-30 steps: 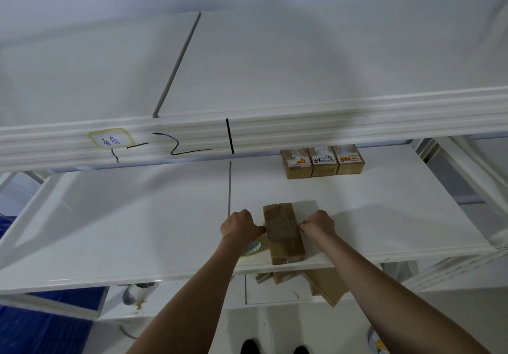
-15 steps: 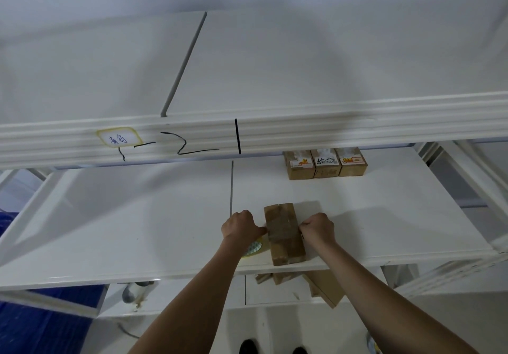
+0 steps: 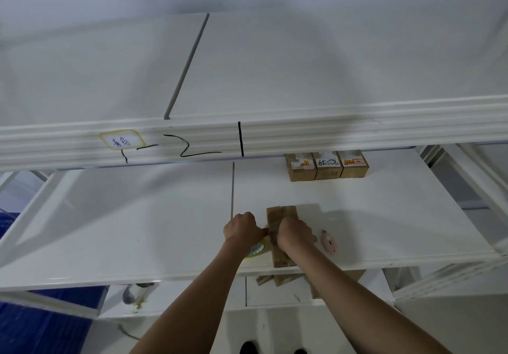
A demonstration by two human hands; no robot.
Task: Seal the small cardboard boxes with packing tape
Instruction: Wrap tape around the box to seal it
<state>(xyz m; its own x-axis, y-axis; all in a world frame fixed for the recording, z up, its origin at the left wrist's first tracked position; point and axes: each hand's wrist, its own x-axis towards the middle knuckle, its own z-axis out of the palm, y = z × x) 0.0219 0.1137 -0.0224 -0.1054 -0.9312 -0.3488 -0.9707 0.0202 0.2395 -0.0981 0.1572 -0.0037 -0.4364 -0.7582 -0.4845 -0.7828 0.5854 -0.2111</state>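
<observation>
Both hands, left (image 3: pixel 239 229) and right (image 3: pixel 293 233), gripped tape over a long brown cardboard box (image 3: pixel 280 217), mid-seal; three labelled brown boxes (image 3: pixel 326 167) stood finished behind.

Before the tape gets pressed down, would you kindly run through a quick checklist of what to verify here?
1. Box flat on the shelf: ok.
2. Left hand at the box's left side: ok.
3. Right hand over the box top: ok.
4. Tape roll in reach, beside the box under the left wrist: ok.
5. Tape strip centred on the seam: cannot tell, the hands hide it.
6. Pink tool apart from the box: ok.
</observation>
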